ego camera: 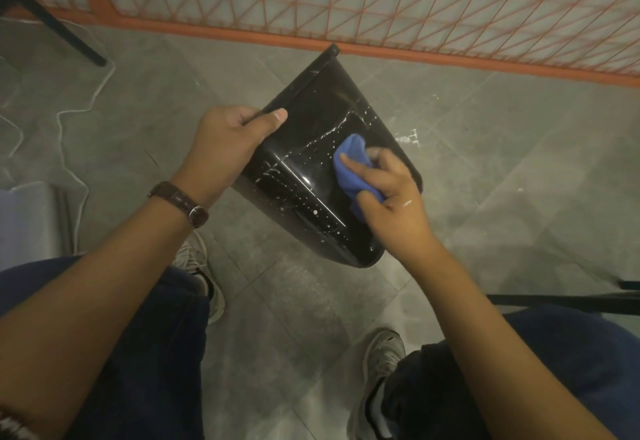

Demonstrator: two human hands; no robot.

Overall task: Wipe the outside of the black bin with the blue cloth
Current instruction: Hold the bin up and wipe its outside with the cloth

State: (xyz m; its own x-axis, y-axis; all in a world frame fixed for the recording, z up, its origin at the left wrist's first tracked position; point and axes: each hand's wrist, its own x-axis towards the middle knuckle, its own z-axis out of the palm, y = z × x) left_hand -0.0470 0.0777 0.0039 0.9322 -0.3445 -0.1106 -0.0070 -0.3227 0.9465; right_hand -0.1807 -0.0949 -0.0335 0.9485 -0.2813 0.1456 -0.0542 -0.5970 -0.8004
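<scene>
Black bin [311,148] was held tilted above the grey tiled floor [502,148], between the person's knees and an orange mesh fence [381,6]. At its rim the left hand [225,148] was clamped on the near edge, thumb lying along the lip and fingers curled under out of sight. On the upturned outer wall the right hand [388,190] was closed on the bunched blue cloth [353,169], index finger stretched over the wad and pressing it flat against the plastic.

The bin's long axis ran diagonally, rim up and to the left toward the fence, rounded base down and to the right, nearest the person. The cloth sat about midway along that wall, toward its right edge, so the unwiped stretch lay mainly left of it and down toward the base; the right hand was the nearer one to that area.

The wall looked glossy and wet, flecked with white droplets and streaks along a raised rectangular panel. Similar white spatter marked the tile just beyond the bin's right side. Wiping seemed only partly done.
</scene>
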